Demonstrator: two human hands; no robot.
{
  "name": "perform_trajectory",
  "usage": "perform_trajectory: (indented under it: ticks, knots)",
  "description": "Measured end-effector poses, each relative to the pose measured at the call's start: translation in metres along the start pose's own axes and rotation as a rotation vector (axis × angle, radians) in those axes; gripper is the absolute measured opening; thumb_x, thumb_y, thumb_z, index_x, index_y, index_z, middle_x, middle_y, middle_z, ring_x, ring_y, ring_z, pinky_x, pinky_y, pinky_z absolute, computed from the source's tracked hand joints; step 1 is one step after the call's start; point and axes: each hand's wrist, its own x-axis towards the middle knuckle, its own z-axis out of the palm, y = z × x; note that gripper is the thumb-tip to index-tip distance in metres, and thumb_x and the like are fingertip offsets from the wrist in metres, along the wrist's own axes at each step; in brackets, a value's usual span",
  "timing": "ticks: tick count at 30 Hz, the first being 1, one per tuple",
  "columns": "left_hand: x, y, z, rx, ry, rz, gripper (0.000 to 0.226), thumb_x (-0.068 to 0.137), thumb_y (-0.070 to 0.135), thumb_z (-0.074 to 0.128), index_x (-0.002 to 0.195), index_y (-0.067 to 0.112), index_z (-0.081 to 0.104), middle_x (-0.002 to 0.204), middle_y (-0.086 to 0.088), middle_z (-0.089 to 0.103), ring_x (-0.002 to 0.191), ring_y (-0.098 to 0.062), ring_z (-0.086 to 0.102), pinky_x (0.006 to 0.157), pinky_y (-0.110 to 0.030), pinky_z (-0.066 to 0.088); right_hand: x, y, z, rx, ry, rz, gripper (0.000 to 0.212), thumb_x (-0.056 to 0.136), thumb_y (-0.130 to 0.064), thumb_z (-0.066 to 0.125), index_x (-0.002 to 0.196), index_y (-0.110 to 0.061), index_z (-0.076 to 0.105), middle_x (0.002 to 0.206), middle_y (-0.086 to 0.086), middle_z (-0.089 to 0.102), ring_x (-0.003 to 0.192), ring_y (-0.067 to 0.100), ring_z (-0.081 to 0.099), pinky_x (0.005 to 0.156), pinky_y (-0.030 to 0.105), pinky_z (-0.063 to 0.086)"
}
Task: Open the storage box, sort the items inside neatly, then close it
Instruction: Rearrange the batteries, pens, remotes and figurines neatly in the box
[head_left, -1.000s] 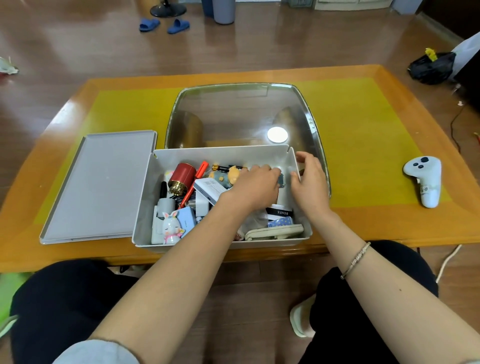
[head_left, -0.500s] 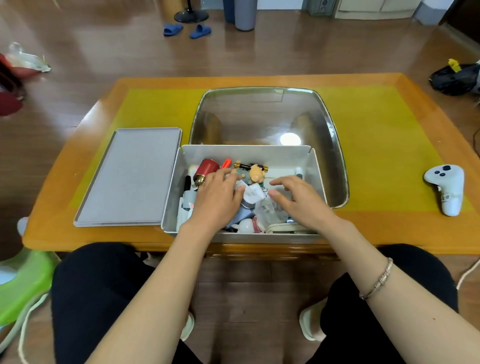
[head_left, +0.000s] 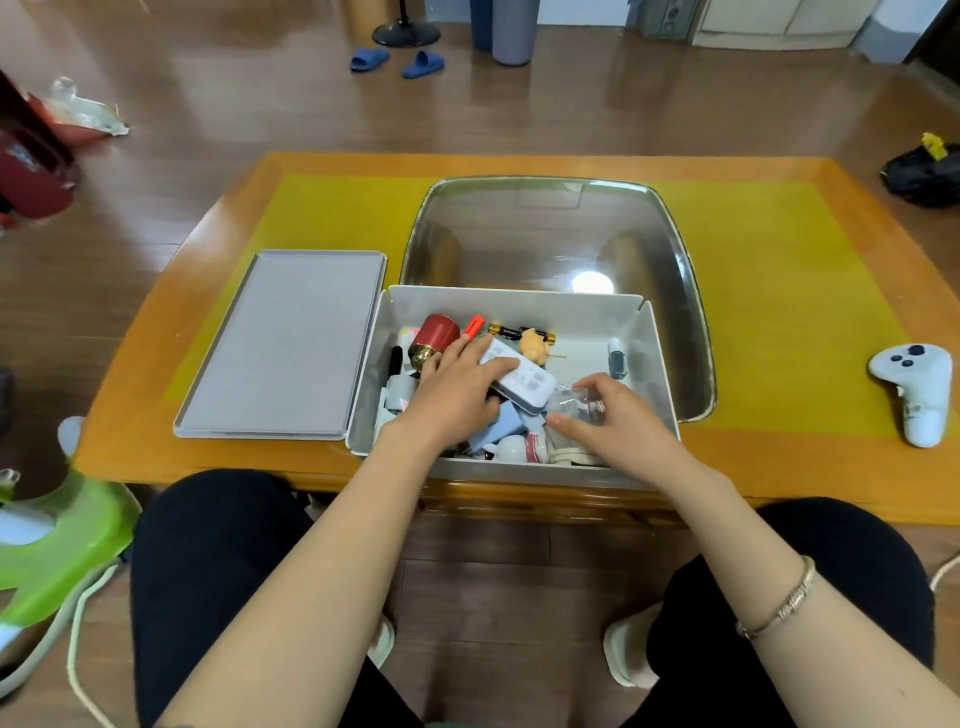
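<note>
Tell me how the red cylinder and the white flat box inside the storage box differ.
The red cylinder is round, dark red with a gold end; the white flat box is a slim white slab with printed labels. The cylinder lies free near the back left; the flat box is held by the left hand. Both are inside the storage box.

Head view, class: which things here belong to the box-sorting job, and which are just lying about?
Job:
storage box
grey lid
white carton under left hand
clear packet at right hand
red tin

Lying about:
white game controller
blue slippers
green stool
</note>
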Motion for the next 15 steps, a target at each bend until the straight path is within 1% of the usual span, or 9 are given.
perform_trajectory:
  ticks: [1,3,5,7,9,12,13,15]
  knots:
    - [0.002,0.001,-0.001,-0.007,-0.019,0.018,0.058,0.092,0.016,0.052,0.144,0.035,0.036,0.16,0.0,0.014,0.146,-0.025,0.011,0.113,-0.05,0.017,0.0,0.001,0.0,0.01,0.025,0.01,0.057,0.078,-0.055,0.066,0.122,-0.024,0.047,0.114,-0.007,0.051,0.092,0.007,0.048,0.063,0.013,0.036]
    - [0.006,0.002,-0.002,-0.014,-0.02,0.033,0.061,0.091,0.004,0.052,0.143,0.032,0.039,0.158,-0.002,0.019,0.14,-0.029,0.025,0.108,-0.049,0.027,0.002,0.002,-0.001,0.022,0.083,0.035,0.057,0.079,-0.054,0.066,0.123,-0.023,0.047,0.116,-0.005,0.052,0.095,0.008,0.047,0.069,0.018,0.039]
    - [0.008,0.005,-0.002,-0.011,0.025,0.032,0.059,0.091,0.002,0.054,0.141,0.031,0.043,0.154,-0.003,0.026,0.133,-0.03,0.034,0.105,-0.047,0.031,0.005,0.003,-0.001,0.034,0.126,0.065,0.057,0.081,-0.053,0.065,0.126,-0.022,0.047,0.123,-0.002,0.053,0.098,0.008,0.046,0.076,0.023,0.04]
    - [0.008,0.009,-0.001,-0.003,0.095,0.04,0.05,0.093,0.008,0.054,0.137,0.031,0.048,0.15,-0.003,0.035,0.129,-0.029,0.038,0.102,-0.044,0.029,0.008,0.002,0.0,0.028,0.143,0.076,0.058,0.082,-0.055,0.062,0.128,-0.024,0.047,0.128,0.0,0.052,0.098,0.007,0.045,0.078,0.024,0.041]
    - [0.006,0.011,-0.001,-0.02,0.172,0.04,0.039,0.097,0.014,0.051,0.133,0.03,0.053,0.144,-0.002,0.044,0.123,-0.028,0.043,0.096,-0.041,0.03,0.009,0.001,0.001,0.02,0.169,0.088,0.059,0.082,-0.058,0.059,0.129,-0.023,0.048,0.127,0.001,0.053,0.096,0.008,0.045,0.078,0.024,0.041]
    - [-0.002,0.009,-0.006,-0.02,0.312,-0.011,0.032,0.098,0.022,0.048,0.128,0.027,0.057,0.129,-0.003,0.056,0.109,-0.028,0.053,0.086,-0.039,0.035,0.008,0.0,0.0,0.008,0.221,0.146,0.064,0.079,-0.069,0.053,0.121,-0.021,0.049,0.116,0.0,0.058,0.093,0.012,0.049,0.072,0.027,0.042]
    - [-0.006,0.007,-0.009,0.004,0.361,-0.04,0.031,0.098,0.025,0.049,0.128,0.026,0.057,0.122,-0.004,0.059,0.105,-0.029,0.054,0.081,-0.038,0.036,0.008,-0.002,-0.001,-0.007,0.228,0.158,0.064,0.077,-0.072,0.052,0.118,-0.022,0.048,0.113,-0.002,0.058,0.094,0.013,0.05,0.072,0.028,0.044]
    - [-0.016,0.002,-0.016,0.031,0.469,-0.103,0.029,0.097,0.03,0.05,0.124,0.022,0.058,0.109,-0.006,0.062,0.097,-0.03,0.056,0.071,-0.035,0.035,0.009,-0.007,-0.002,-0.016,0.242,0.15,0.061,0.074,-0.072,0.056,0.111,-0.026,0.042,0.106,-0.007,0.052,0.093,0.014,0.052,0.072,0.029,0.046]
